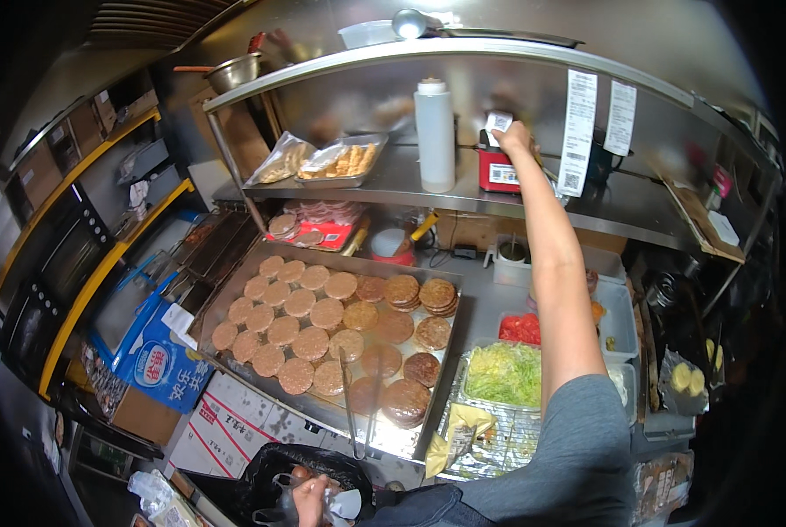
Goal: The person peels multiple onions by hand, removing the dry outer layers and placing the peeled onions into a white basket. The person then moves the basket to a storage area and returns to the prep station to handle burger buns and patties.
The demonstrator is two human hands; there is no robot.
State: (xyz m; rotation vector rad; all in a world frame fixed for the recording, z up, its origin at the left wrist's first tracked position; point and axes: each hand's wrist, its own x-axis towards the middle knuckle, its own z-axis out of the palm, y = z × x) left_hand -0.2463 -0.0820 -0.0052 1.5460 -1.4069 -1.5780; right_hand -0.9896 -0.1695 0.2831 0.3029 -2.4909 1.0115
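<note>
My right hand reaches over the steel shelf and grips a printed paper slip at the top of a small red and black receipt printer. Low in the view, my left hand has its fingers curled above a bin lined with a black bag. Clear plastic and white scraps lie around that hand; whether it holds any of them is unclear. Before me, a flat griddle carries many round meat patties, paler on the left and browned on the right. Metal tongs rest across its front.
A tall squeeze bottle stands left of the printer. Printed paper strips hang from the upper shelf. Tubs of shredded lettuce and red diced food sit right of the griddle. A blue carton stands left.
</note>
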